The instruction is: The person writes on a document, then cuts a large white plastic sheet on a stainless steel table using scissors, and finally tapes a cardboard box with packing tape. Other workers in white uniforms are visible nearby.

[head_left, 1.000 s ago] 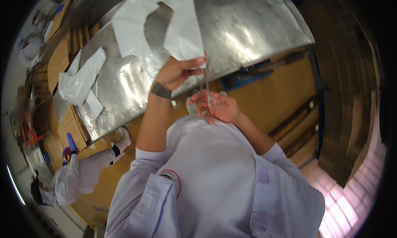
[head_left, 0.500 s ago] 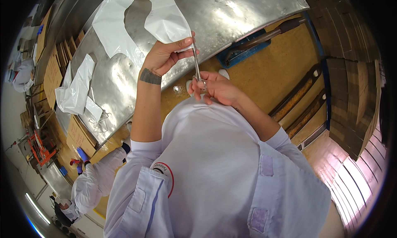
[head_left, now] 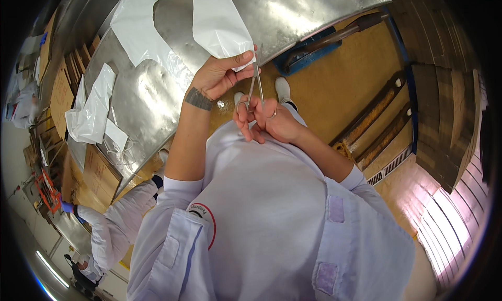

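My left hand (head_left: 222, 73) pinches the lower corner of a white plastic sheet (head_left: 219, 26) that lies partly on the metal table. A pair of scissors (head_left: 260, 86) is in my right hand (head_left: 269, 120), its fingers through the handle loops. The scissor blades stand apart and point up at the sheet's edge, right beside my left fingertips. Farther left on the table, another part of white plastic (head_left: 138, 31) reaches up out of the picture; whether it joins the held sheet I cannot tell.
On the dented metal table (head_left: 293, 18) lie a crumpled white plastic piece (head_left: 94, 112) and thin strings (head_left: 121, 153). Cardboard stacks (head_left: 444, 118) stand at right. Beneath the table's edge is a blue tray (head_left: 314, 49). A co-worker in white (head_left: 112, 228) stands at lower left.
The scissors have gone from closed to spread. My left hand has shifted slightly right and down with the plastic. The co-worker's gloved hand has moved left.
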Motion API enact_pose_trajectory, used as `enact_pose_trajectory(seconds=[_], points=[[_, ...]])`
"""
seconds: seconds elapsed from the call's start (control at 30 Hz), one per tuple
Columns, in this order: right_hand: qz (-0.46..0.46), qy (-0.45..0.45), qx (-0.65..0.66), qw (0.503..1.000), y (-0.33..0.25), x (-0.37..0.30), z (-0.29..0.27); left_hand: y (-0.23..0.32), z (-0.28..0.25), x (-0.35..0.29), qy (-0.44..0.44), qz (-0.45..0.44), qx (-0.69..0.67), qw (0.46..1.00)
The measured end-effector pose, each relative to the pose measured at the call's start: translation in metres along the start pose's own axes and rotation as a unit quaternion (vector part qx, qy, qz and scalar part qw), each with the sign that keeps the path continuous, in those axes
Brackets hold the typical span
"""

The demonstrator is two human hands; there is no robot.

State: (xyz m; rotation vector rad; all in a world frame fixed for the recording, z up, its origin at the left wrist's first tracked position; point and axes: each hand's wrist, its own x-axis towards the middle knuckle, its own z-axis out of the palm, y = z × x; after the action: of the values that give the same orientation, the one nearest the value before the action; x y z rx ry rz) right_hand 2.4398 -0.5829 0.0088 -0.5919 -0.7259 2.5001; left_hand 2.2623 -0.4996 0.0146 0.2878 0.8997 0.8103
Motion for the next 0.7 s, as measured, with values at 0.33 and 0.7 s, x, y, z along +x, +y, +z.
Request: enact_pose_trajectory(seconds=[0.33, 0.7], points=[[-0.086, 0.068, 0.037, 0.993, 0.057, 0.01, 0.042, -0.021, -0.041, -0.013, -0.047, -0.071, -0.025, 0.996], [-0.157, 0.059, 0.151, 0.974, 0.087, 0.02, 0.057, -0.017, -0.047, -0.035, -0.014, -0.096, 0.002, 0.995]])
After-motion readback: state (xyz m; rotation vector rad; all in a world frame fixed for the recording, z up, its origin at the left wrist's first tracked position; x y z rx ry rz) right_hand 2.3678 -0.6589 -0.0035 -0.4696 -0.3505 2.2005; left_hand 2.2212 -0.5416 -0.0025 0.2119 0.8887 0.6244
